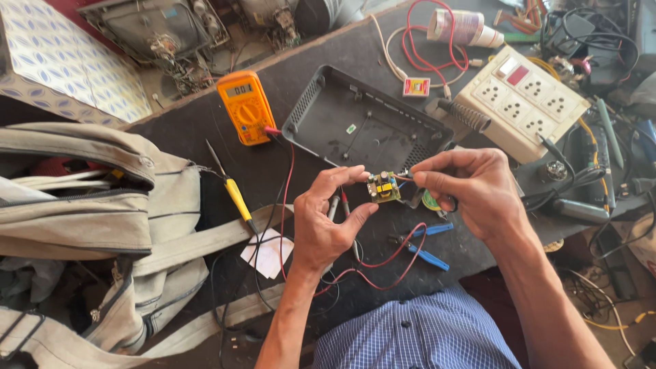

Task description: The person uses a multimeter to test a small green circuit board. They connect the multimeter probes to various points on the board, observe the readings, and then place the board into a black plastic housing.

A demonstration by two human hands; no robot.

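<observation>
Landmark: black plastic case half (362, 123), open side up on the dark workbench (321, 55).

Left hand (328, 219) just below the case's near edge, thumb and forefinger curved narrow around a small green circuit board (383, 188), pinching its left and lower side. Board carries a yellow block part and small round capacitors.

Right hand (471, 188) to the right of the board, below the case's right corner; fingertips pinched tight on a thin wire or lead at the board's right edge. Exactly what it grips is too small to tell.

Left of the case: orange multimeter (246, 107), face up, grey display at top, dial in the middle, red lead running down from it. Below that, a yellow-handled screwdriver (236, 195) and a white paper scrap (268, 253).

Right of the case: cream power strip (523, 102), rectangular, rows of sockets and a red rocker switch. Above the case's right corner, a small square red-and-white label piece (416, 87); further up, a lying white tube with pinkish wrap (463, 29).

Blue-handled pliers (422, 246) below the hands. Grey backpack (102, 225) far left of the case.
</observation>
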